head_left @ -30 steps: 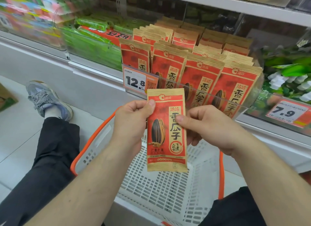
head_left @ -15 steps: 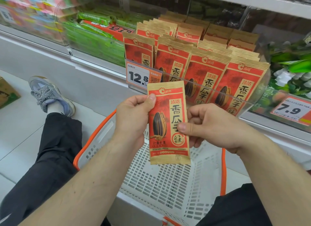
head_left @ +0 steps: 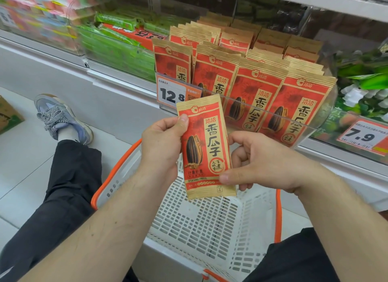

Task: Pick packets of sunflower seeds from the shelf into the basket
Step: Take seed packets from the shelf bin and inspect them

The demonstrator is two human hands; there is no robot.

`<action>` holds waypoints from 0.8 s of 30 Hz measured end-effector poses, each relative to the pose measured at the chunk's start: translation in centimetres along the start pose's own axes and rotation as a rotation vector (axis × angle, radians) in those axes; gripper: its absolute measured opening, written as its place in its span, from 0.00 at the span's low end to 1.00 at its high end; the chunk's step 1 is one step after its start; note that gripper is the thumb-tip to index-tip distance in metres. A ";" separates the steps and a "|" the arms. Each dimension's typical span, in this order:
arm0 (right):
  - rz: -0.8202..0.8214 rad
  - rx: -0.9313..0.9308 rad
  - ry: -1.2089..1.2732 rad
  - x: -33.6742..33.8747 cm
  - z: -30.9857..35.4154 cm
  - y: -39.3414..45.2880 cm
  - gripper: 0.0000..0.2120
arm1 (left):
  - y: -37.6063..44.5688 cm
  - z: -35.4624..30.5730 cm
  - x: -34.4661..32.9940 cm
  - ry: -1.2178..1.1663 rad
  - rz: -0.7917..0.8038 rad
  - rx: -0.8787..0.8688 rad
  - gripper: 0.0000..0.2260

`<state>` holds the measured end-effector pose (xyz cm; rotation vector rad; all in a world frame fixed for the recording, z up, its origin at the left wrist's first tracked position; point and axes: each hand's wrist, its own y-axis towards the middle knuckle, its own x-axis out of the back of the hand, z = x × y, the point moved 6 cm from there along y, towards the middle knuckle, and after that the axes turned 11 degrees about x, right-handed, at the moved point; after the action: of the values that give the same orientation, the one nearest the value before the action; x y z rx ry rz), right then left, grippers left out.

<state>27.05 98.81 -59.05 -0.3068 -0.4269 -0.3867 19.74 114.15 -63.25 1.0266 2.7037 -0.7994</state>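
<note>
A red and gold packet of sunflower seeds (head_left: 206, 147) hangs upright over the white basket (head_left: 201, 225) with orange rim. My left hand (head_left: 161, 143) pinches its upper left edge, thumb on the front. My right hand (head_left: 258, 162) pinches its lower right corner, thumb on the front and fingers curled behind. Several more of the same packets (head_left: 262, 88) stand in rows on the shelf behind a clear plastic lip. I see nothing inside the basket.
Price tags reading 12.8 (head_left: 172, 93) and 7.9 (head_left: 361, 136) hang on the shelf edge. Green packs (head_left: 117, 44) fill the bin to the left, green and white packs (head_left: 365, 86) the right. My legs in black trousers flank the basket, a shoe (head_left: 60, 117) on the tiled floor.
The packet has tilted slightly, its top leaning left. My right hand slid from the packet's middle right edge down to its lower right corner. The left hand keeps its hold.
</note>
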 end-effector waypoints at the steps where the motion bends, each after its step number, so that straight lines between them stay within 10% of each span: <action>1: 0.003 0.013 -0.024 -0.1 0.1 0.0 0.25 | 0.1 0.1 0.0 0.010 0.005 0.006 0.06; 19: -0.071 0.045 -0.432 -1.8 0.4 1.0 0.16 | 0.1 2.0 -1.3 0.141 0.257 0.036 0.11; 24: -0.363 0.122 -0.222 0.3 0.8 0.7 0.20 | -0.6 2.4 -2.0 0.218 0.420 0.011 0.10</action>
<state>27.32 99.67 -58.35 -0.1522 -0.7252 -0.6814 20.74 111.38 -64.41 1.6949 2.5020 -0.6542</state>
